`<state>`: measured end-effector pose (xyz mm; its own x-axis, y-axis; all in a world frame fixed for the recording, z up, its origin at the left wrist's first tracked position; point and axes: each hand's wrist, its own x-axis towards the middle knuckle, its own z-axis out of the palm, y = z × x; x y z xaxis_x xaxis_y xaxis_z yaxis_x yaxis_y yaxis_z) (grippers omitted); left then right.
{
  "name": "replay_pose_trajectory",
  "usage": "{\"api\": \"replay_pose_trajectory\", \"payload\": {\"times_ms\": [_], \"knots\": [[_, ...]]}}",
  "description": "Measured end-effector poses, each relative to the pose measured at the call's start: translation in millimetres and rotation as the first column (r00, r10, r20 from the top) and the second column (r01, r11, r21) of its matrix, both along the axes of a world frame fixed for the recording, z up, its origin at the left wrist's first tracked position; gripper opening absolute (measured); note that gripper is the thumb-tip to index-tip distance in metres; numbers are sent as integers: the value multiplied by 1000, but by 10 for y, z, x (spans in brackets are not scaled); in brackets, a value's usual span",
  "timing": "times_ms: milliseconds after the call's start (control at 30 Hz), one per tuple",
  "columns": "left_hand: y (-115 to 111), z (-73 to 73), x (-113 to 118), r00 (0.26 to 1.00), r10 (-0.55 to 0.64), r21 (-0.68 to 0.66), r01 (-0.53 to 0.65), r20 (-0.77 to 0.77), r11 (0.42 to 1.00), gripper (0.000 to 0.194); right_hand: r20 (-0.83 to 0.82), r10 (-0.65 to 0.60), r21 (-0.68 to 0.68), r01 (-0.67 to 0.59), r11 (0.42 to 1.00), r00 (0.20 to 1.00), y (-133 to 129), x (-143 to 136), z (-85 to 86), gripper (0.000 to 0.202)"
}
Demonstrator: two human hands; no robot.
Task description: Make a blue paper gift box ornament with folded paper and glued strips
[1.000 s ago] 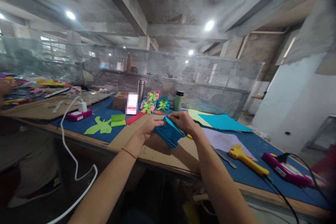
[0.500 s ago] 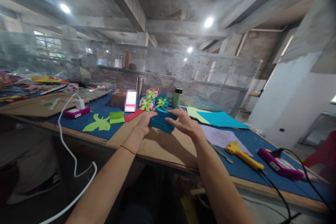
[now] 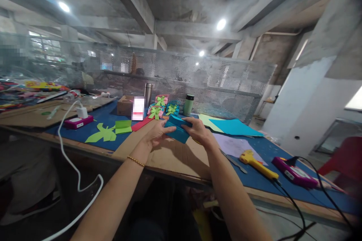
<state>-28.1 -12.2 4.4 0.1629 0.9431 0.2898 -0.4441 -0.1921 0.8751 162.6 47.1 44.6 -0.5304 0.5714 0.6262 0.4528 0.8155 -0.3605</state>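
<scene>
A folded blue paper piece (image 3: pixel 178 134) is held above the brown cardboard (image 3: pixel 181 160) in the middle of the table. My left hand (image 3: pixel 158 132) grips its left side, with the thumb on the near face. On the right side my right hand (image 3: pixel 198 131) has its fingers closed on the upper edge. Small pink and blue pieces with green bows (image 3: pixel 155 112) stand just behind. To the left lie a green leaf-shaped cutout (image 3: pixel 102 133), a folded green paper (image 3: pixel 123 127) and a red strip (image 3: pixel 143 123).
Behind stand a steel flask (image 3: pixel 148 94), a green bottle (image 3: pixel 188 105) and a small cardboard box (image 3: pixel 124 106). At right are blue sheets (image 3: pixel 236 127), a metal blade tool (image 3: pixel 236 163), a yellow glue gun (image 3: pixel 258 165) and a purple power box (image 3: pixel 294 173) with black cables.
The blue piece has tilted so its near face shows more. My left thumb has moved onto that face, and my right fingers have closed in on the edge. The view has shifted slightly.
</scene>
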Motion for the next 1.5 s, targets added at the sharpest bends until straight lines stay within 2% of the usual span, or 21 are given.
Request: {"api": "replay_pose_trajectory", "payload": {"times_ms": [167,267,367,467,533,600,700,767,1033,1233,1367,1500], "knots": [[71,-41,19,991,123,-29,-121,59,992,43,-90,56,-2,-57,998,994,-58,-8,31,25],[95,-46,31,978,172,-26,-170,117,985,42,-234,93,78,-77,994,968,-91,14,82,24],[119,-38,27,956,238,-51,-232,173,971,41,-412,61,147,0,989,909,-49,50,105,26],[155,-21,-2,909,336,-121,-315,248,941,45,-557,-57,58,107,993,828,58,73,77,30],[181,-10,-27,872,390,-165,-356,294,920,47,-550,-116,-61,99,993,827,111,64,45,31],[200,-6,-45,851,415,-179,-376,321,909,47,-485,-115,-209,12,978,867,114,29,16,36],[204,-11,-48,851,412,-158,-381,326,911,47,-415,-53,-439,-149,886,908,33,-59,-20,43],[192,-18,-37,863,400,-142,-374,308,917,47,-389,-23,-510,-194,838,921,-30,-122,-47,44],[156,-36,-14,935,257,-58,-251,244,966,48,-508,-8,-492,-282,824,862,-50,-215,-114,33],[219,-64,-25,886,376,-113,-358,271,927,53,-534,-2,-495,-311,811,846,-65,-211,-110,31],[228,-53,-21,872,394,-102,-381,290,919,52,-530,22,-523,-347,779,848,-94,-229,-125,36],[181,-23,3,886,396,-72,-390,240,918,56,-552,17,-544,-376,750,834,-88,-266,-165,39]]}}
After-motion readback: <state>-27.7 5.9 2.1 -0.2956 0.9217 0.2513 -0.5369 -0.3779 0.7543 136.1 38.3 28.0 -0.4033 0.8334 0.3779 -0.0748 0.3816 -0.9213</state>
